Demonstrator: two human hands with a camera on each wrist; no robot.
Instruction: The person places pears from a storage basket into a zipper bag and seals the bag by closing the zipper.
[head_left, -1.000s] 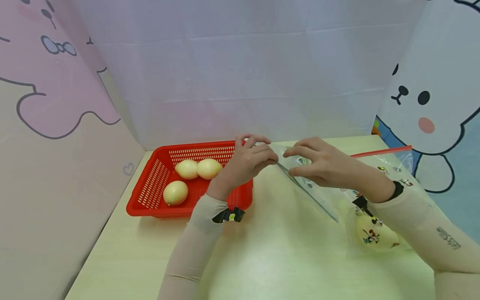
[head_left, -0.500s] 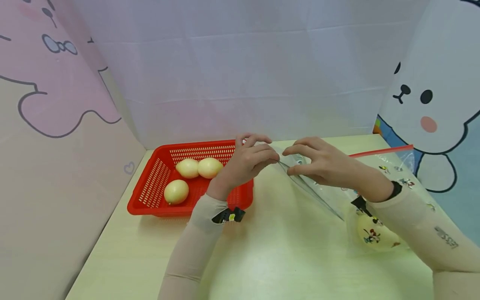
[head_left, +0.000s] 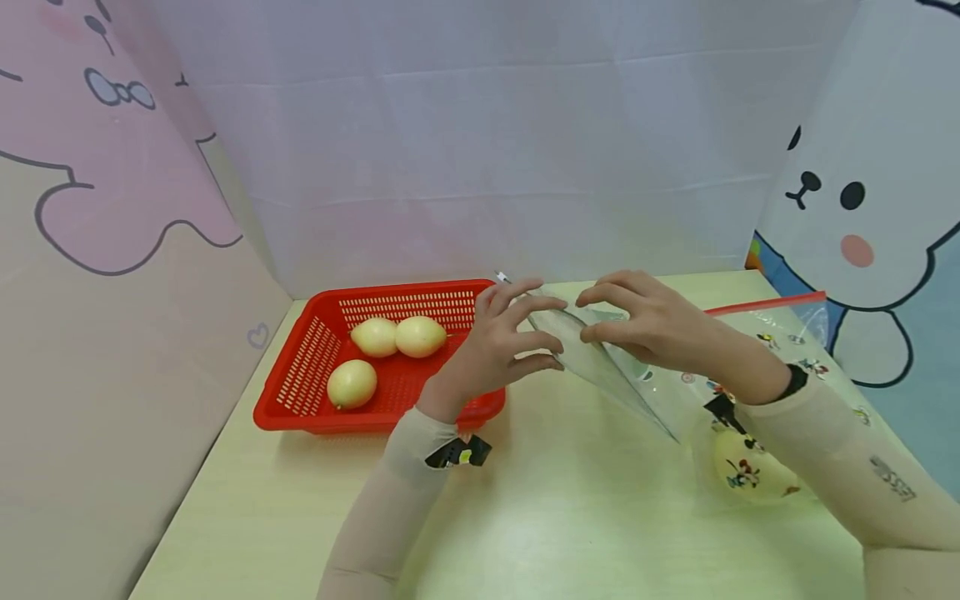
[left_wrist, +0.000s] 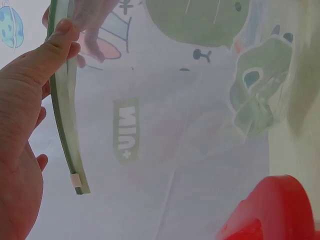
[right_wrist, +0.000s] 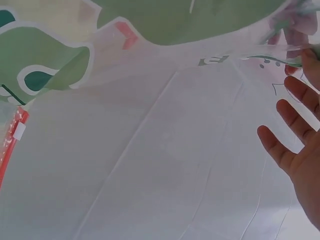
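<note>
Between my hands hangs a clear zip bag (head_left: pixel 600 367) with green prints and a green zip strip (left_wrist: pixel 62 115). A small white slider (left_wrist: pixel 76 180) sits near the strip's end. My left hand (head_left: pixel 506 342) pinches the strip between thumb and fingers, its other fingers spread. My right hand (head_left: pixel 648 325) pinches the strip farther along with thumb and index finger. In the right wrist view, three right-hand fingers (right_wrist: pixel 287 122) stand apart from the plastic. The bag's mouth is parted, and its body slants down toward the right.
A red plastic basket (head_left: pixel 266 400) at the left holds three pale yellow, lemon-like fruits (head_left: pixel 352 384). Under the right forearm lies another clear bag with a red zip (head_left: pixel 765 302), cartoon prints and a yellow fruit (head_left: pixel 750 467) inside. A printed cloth (head_left: pixel 480 167) hangs behind the table.
My left hand's fingers have spread and shifted along the strip, showing the strip's end with the slider beyond them. The right hand has moved slightly right, and the bag's mouth has widened.
</note>
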